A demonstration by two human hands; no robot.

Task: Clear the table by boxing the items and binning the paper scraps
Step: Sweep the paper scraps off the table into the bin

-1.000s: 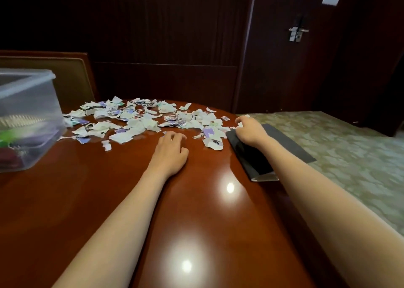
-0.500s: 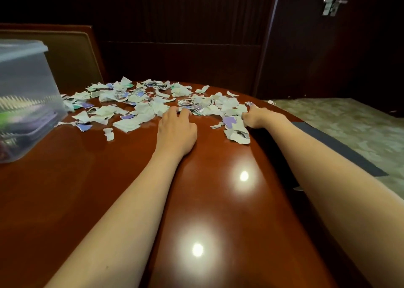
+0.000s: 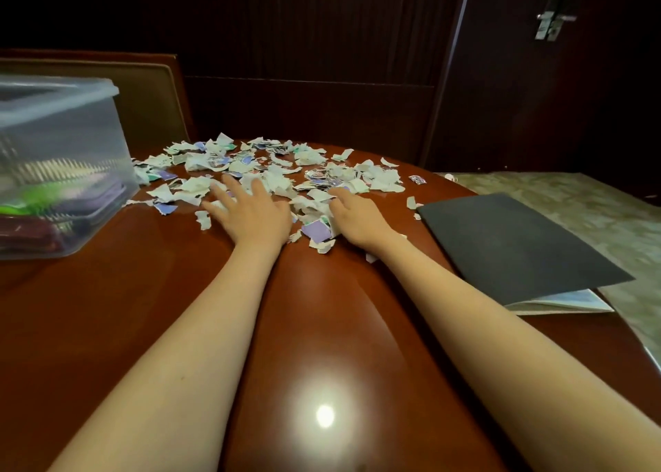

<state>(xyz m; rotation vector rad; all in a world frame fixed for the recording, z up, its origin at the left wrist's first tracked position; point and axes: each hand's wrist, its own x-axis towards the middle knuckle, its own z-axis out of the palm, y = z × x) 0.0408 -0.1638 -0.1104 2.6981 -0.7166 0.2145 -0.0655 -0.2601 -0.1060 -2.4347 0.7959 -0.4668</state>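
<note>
A spread of torn paper scraps (image 3: 272, 171), white with purple and green bits, covers the far part of the brown table (image 3: 322, 328). My left hand (image 3: 250, 214) lies flat on the near edge of the scraps, fingers spread. My right hand (image 3: 357, 217) rests palm down beside it, fingers curled over a small heap of scraps between the two hands. A clear plastic box (image 3: 60, 171) with several items inside stands at the left.
A black-covered book (image 3: 515, 249) lies at the table's right edge, overhanging it. A padded chair back (image 3: 143, 103) stands behind the box. Dark wood panelling and a door are beyond; patterned carpet at the right.
Both hands have slid forward into the scraps. My right hand left the black book and came left, pushing scraps into a heap next to my left hand.
</note>
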